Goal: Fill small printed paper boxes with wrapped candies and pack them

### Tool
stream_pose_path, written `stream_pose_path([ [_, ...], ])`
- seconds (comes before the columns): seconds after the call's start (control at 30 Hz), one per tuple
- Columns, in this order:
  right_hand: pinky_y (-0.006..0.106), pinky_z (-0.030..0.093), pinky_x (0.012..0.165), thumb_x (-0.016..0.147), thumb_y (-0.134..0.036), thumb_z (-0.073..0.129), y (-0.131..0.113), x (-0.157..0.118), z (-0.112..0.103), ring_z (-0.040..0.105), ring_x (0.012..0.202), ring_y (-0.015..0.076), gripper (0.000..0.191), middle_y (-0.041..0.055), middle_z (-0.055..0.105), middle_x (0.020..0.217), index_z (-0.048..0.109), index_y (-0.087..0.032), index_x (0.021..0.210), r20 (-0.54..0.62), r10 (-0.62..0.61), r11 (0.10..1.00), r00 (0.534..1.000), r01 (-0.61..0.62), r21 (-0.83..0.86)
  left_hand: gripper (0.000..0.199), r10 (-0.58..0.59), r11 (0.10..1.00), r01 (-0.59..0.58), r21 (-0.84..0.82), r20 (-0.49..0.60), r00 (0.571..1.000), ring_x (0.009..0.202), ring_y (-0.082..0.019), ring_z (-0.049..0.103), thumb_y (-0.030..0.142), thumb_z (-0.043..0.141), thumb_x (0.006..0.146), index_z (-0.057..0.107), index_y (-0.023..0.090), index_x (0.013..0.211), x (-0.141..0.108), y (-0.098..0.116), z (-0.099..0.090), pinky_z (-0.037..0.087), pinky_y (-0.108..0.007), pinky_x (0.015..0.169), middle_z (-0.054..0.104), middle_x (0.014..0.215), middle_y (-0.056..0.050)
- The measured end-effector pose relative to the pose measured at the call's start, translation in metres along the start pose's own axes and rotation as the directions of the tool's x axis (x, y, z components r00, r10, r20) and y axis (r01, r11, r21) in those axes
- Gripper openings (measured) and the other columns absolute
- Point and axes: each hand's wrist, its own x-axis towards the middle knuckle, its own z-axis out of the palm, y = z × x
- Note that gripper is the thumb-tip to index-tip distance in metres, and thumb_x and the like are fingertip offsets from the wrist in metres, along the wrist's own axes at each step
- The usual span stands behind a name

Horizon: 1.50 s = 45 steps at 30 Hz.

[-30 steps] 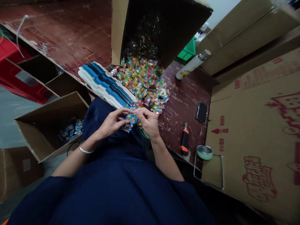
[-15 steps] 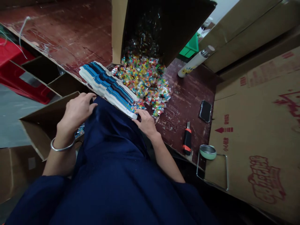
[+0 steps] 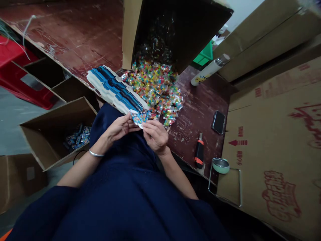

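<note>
Between my two hands, at the table's front edge, is a small blue-and-white printed packet point(image 3: 137, 117). My left hand point(image 3: 122, 128) has its fingers closed on the packet's left side. The fingers of my right hand point(image 3: 155, 134) pinch its right end. Just beyond lies a long fanned row of blue-and-white packets point(image 3: 114, 87), overlapping one another along the edge. Behind that row, a heap of clear-wrapped colourful candies point(image 3: 157, 87) spills from a tipped cardboard box point(image 3: 127, 36).
An open cardboard box point(image 3: 45, 140) below left holds several blue packets point(image 3: 79, 136). On the table's right are a utility knife point(image 3: 199, 152), a phone point(image 3: 218, 122) and a white bottle point(image 3: 209, 71). A green cup point(image 3: 220, 165) sits by a wire frame. Large cartons point(image 3: 281, 144) stand along the right.
My left hand has come right, from above the box to the packet. My right hand now holds the packet lifted from the row's near end. The view has shifted slightly.
</note>
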Motion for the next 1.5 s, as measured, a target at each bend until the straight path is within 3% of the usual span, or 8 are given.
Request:
stream_pose_path([
  [0.17, 0.047, 0.06, 0.103, 0.097, -0.024, 0.068, -0.022, 0.006, -0.001, 0.073, 0.109, 0.0233, 0.021, 0.0044, 0.081, 0.108, 0.072, -0.028, 0.117, 0.05, -0.054, 0.989, 0.997, 0.046, 0.142, 0.058, 0.073, 0.997, -0.069, -0.046, 0.094, 0.993, 0.109, -0.033, 0.076, 0.051, 0.09, 0.074, 0.074, 0.011, 0.114, -0.005, 0.007, -0.002, 0.06, -0.045, 0.101, 0.08, 0.112, -0.016],
  [0.33, 0.037, 0.061, 0.081, 0.099, -0.052, 0.063, -0.024, 0.025, -0.018, 0.069, 0.084, 0.0211, 0.058, 0.007, 0.073, 0.097, 0.055, -0.022, 0.148, 0.226, 0.256, 0.948, 0.94, -0.289, 0.131, 0.068, 0.035, 0.983, -0.077, 0.169, 0.235, 0.971, 0.104, -0.031, 0.077, 0.046, 0.098, 0.063, 0.077, 0.012, 0.117, -0.012, 0.016, -0.001, 0.061, -0.036, 0.093, 0.08, 0.112, -0.017],
  [0.67, 0.025, 0.041, 0.051, 0.088, -0.05, 0.077, -0.014, 0.036, -0.032, 0.051, 0.052, 0.0105, 0.035, -0.005, 0.059, 0.066, 0.056, -0.024, 0.079, 0.422, 0.425, 0.761, 0.801, -0.568, 0.313, 0.045, -0.061, 0.906, -0.054, 0.42, 0.257, 0.965, 0.082, -0.023, 0.074, 0.043, 0.096, 0.063, 0.082, 0.014, 0.096, -0.017, 0.01, 0.012, 0.056, -0.03, 0.072, 0.078, 0.087, -0.009],
  [0.97, 0.028, 0.058, 0.071, 0.084, -0.046, 0.081, -0.019, 0.021, -0.015, 0.069, 0.08, 0.017, 0.037, 0.0023, 0.072, 0.096, 0.068, -0.023, 0.11, 0.227, 0.607, 0.64, 0.762, -0.638, 0.429, 0.04, 0.196, 0.932, -0.194, 0.305, 0.025, 0.98, 0.072, -0.015, 0.068, 0.045, 0.096, 0.063, 0.079, 0.014, 0.082, -0.012, 0.001, 0.019, 0.055, -0.026, 0.07, 0.075, 0.076, -0.003],
  [1.13, 0.026, 0.052, 0.062, 0.094, -0.049, 0.069, -0.026, 0.011, 0.006, 0.058, 0.061, 0.0131, 0.031, -0.0029, 0.062, 0.067, 0.067, -0.021, 0.08, 0.161, 0.701, 0.606, 0.694, -0.7, 0.378, 0.038, 0.442, 0.849, -0.363, 0.385, -0.14, 0.886, 0.068, -0.013, 0.065, 0.043, 0.094, 0.065, 0.072, 0.015, 0.081, -0.013, -0.015, 0.028, 0.056, -0.024, 0.067, 0.07, 0.073, 0.0],
  [1.27, 0.028, 0.057, 0.069, 0.091, -0.047, 0.073, -0.024, 0.015, 0.016, 0.066, 0.072, 0.0158, 0.029, 0.0002, 0.071, 0.082, 0.072, -0.022, 0.107, 0.059, 0.747, 0.562, 0.662, -0.677, 0.475, 0.061, 0.598, 0.72, -0.454, 0.524, -0.139, 0.789, 0.078, -0.013, 0.069, 0.033, 0.091, 0.071, 0.065, 0.022, 0.126, -0.017, -0.021, 0.03, 0.06, -0.025, 0.076, 0.071, 0.1, -0.001],
  [1.37, 0.031, 0.06, 0.077, 0.09, -0.044, 0.072, -0.022, 0.018, 0.019, 0.071, 0.083, 0.0185, 0.044, 0.0037, 0.074, 0.098, 0.066, -0.024, 0.13, -0.009, 0.726, 0.599, 0.687, -0.627, 0.498, 0.066, 0.55, 0.718, -0.438, 0.541, -0.054, 0.833, 0.078, -0.012, 0.069, 0.034, 0.086, 0.077, 0.061, 0.022, 0.137, -0.018, -0.02, 0.028, 0.06, -0.025, 0.076, 0.069, 0.115, -0.005],
  [1.5, 0.034, 0.061, 0.077, 0.092, -0.045, 0.071, -0.021, 0.015, 0.017, 0.07, 0.081, 0.0188, 0.037, 0.0052, 0.072, 0.101, 0.069, -0.025, 0.123, 0.008, 0.702, 0.638, 0.712, -0.634, 0.438, 0.067, 0.412, 0.789, -0.381, 0.482, 0.044, 0.91, 0.081, -0.014, 0.07, 0.034, 0.087, 0.075, 0.064, 0.02, 0.135, -0.016, -0.013, 0.022, 0.061, -0.026, 0.077, 0.069, 0.113, -0.006],
])
